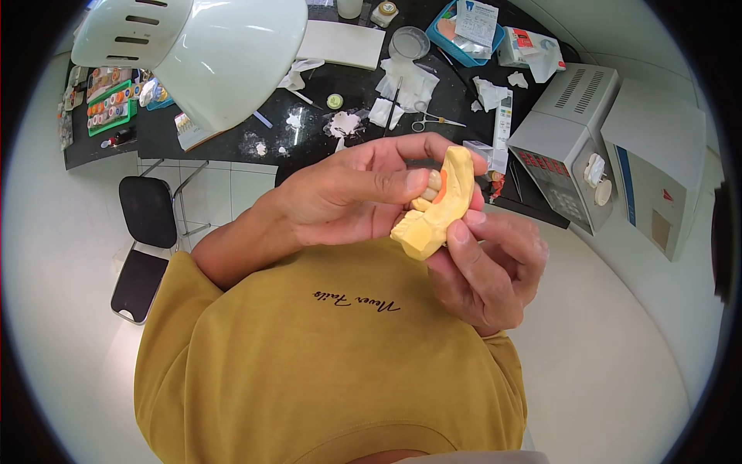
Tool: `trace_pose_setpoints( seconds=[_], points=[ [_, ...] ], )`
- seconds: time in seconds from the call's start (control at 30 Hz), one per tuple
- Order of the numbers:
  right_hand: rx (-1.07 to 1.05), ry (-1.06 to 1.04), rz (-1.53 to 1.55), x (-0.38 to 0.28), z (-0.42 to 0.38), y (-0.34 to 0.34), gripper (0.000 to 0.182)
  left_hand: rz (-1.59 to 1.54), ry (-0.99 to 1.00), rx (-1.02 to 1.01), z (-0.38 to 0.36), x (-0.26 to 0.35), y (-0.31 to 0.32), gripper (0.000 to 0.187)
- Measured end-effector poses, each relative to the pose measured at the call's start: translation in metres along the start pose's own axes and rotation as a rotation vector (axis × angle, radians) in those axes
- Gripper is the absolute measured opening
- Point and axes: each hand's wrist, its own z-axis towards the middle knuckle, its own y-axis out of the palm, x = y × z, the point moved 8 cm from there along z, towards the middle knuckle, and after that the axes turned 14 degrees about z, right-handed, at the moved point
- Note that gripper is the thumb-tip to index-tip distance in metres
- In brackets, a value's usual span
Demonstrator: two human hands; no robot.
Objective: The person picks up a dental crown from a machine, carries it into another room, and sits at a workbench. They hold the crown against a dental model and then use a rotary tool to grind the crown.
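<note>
Between my two hands, above my lap, is a yellow dental model [454, 203] of part of a jaw, with carved teeth at its lower left end. Tooth-coloured crowns [434, 182] sit by an orange-pink gum strip [444, 187] on its side. My left hand [344, 189] is closed, its thumb tip against the crowns and its fingers behind the model. From below right, my right hand [495, 271] pinches the model's edge between thumb and fingers. The fingertips behind the model are partly hidden.
A black bench [340, 85] carries a white lamp [224, 54], scissors [437, 120], tissues [408, 77], white powder [344, 124] and a glass dish [410, 42]. At right stands a grey furnace-like machine [568, 108]. A black chair [147, 213] is at left.
</note>
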Motion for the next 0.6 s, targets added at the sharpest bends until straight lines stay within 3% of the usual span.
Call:
trace_pose_setpoints(
  seconds=[0.6],
  points=[
    [-0.046, -0.047, 0.129, -0.0001, -0.0044, -0.0105, 0.044, 0.049, -0.010, 0.000, 0.0019, -0.0061, 0.0056, 0.041]
  ],
)
